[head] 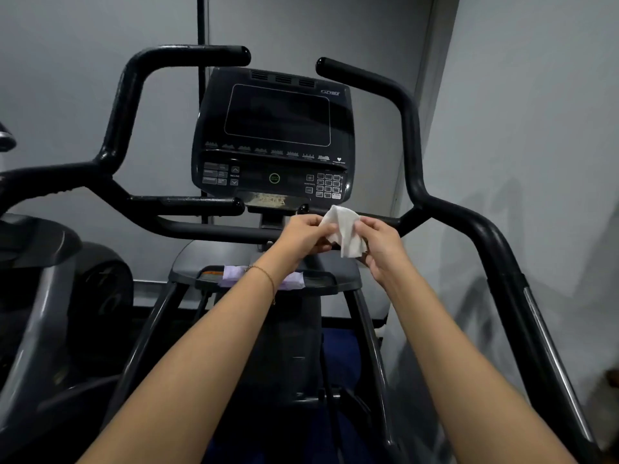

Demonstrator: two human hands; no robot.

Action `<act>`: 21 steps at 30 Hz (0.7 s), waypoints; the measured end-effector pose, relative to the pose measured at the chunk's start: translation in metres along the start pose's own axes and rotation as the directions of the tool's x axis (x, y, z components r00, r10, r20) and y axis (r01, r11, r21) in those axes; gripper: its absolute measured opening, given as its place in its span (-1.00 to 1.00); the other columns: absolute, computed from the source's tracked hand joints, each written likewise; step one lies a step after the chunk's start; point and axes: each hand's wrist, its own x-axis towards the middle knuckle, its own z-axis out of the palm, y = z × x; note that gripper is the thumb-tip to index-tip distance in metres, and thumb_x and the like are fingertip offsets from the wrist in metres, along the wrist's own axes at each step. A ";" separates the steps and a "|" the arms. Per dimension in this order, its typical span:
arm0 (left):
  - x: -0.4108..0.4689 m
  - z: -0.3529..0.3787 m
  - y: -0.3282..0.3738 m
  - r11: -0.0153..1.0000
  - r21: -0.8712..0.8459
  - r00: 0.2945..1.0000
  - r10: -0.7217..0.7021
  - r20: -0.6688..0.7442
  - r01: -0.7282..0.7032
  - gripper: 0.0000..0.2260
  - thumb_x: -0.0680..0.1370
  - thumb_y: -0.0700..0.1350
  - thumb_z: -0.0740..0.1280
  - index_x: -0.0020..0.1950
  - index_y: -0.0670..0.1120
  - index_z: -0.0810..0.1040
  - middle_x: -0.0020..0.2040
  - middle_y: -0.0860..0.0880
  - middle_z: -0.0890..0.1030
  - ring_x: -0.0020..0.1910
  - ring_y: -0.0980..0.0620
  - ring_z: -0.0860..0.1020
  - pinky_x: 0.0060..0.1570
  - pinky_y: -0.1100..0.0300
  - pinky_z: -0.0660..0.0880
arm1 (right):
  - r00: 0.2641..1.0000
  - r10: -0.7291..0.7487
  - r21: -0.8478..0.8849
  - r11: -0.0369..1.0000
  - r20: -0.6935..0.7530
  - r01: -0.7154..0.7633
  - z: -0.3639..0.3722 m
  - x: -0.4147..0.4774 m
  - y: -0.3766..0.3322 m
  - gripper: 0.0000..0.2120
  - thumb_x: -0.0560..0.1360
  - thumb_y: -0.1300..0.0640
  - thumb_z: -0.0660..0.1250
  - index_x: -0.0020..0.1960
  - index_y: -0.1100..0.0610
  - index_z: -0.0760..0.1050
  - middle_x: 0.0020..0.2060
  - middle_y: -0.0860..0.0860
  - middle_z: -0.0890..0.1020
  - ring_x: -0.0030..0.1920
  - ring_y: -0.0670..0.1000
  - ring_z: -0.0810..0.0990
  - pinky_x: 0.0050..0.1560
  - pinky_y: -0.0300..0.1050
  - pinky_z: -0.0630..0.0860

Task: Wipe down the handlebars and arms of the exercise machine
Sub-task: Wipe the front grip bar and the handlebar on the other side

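Handlebars of the black Cybex exercise machine rise on both sides of its console [273, 135]: the left handlebar [127, 95] bends up and inward to a stub end above the console's upper left corner, and the right handlebar [407, 128] mirrors it at the upper right. Its long right arm [522, 289] runs down toward the lower right. A white wipe [345, 232], crumpled and partly unfolded, hangs just below the console's lower edge, in front of the crossbar [207, 229]; whether it touches the bar cannot be told. The left hand [301, 234] pinches the wipe's left edge with curled fingers, and the right hand [382, 246] pinches its right edge the same way. A thin bracelet [264, 272] circles the left wrist. Below the hands, a pale purple packet [231, 273] lies across the accessory tray [338, 272], toward its left end.
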 end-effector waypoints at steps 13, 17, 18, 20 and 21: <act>-0.058 -0.012 0.027 0.960 0.281 0.988 0.038 -0.150 0.006 -0.87 0.51 -0.15 0.35 -0.18 -0.19 0.51 -0.33 -0.10 0.46 -0.30 0.00 0.50 -0.21 0.18 0.55 | 0.974 -0.136 -0.204 0.964 0.179 0.172 0.016 -0.059 0.015 -0.86 0.53 0.19 0.29 -0.18 0.12 0.56 -0.26 0.04 0.62 -0.19 0.01 0.58 -0.14 -0.13 0.53; -0.076 -0.045 0.031 0.951 0.310 0.965 0.078 -0.252 0.004 -0.86 0.54 -0.13 0.33 -0.18 -0.16 0.55 -0.24 -0.09 0.58 -0.28 0.02 0.60 -0.14 0.16 0.59 | 0.965 -0.045 -0.170 0.981 0.258 0.092 0.032 -0.066 0.017 -0.85 0.54 0.18 0.28 -0.19 0.12 0.57 -0.25 0.04 0.61 -0.19 0.03 0.55 -0.18 -0.08 0.48; -0.082 -0.054 0.033 0.952 0.307 0.961 0.081 -0.265 0.004 -0.88 0.55 -0.14 0.33 -0.13 -0.18 0.56 -0.26 -0.07 0.58 -0.36 0.09 0.60 -0.21 0.24 0.60 | 0.953 -0.014 -0.130 0.990 0.304 0.056 0.038 -0.070 0.018 -0.86 0.54 0.18 0.28 -0.17 0.14 0.56 -0.26 0.05 0.61 -0.23 0.02 0.55 -0.23 -0.13 0.49; -0.095 -0.071 0.037 0.953 0.302 0.954 0.081 -0.288 0.010 -0.88 0.55 -0.16 0.34 -0.08 -0.22 0.55 -0.32 -0.03 0.54 -0.46 0.19 0.55 -0.40 0.40 0.53 | 0.915 0.048 -0.048 0.998 0.400 -0.031 0.052 -0.081 0.018 -0.87 0.54 0.19 0.27 -0.13 0.19 0.55 -0.28 0.05 0.61 -0.29 -0.02 0.57 -0.31 -0.21 0.50; -0.101 -0.080 0.039 0.957 0.289 0.950 0.072 -0.305 0.021 -0.89 0.54 -0.18 0.34 -0.07 -0.23 0.55 -0.33 -0.04 0.53 -0.45 0.17 0.54 -0.44 0.43 0.50 | 0.894 0.078 -0.022 0.997 0.441 -0.076 0.058 -0.087 0.018 -0.86 0.55 0.19 0.25 -0.11 0.20 0.56 -0.27 0.05 0.63 -0.29 -0.03 0.58 -0.31 -0.23 0.51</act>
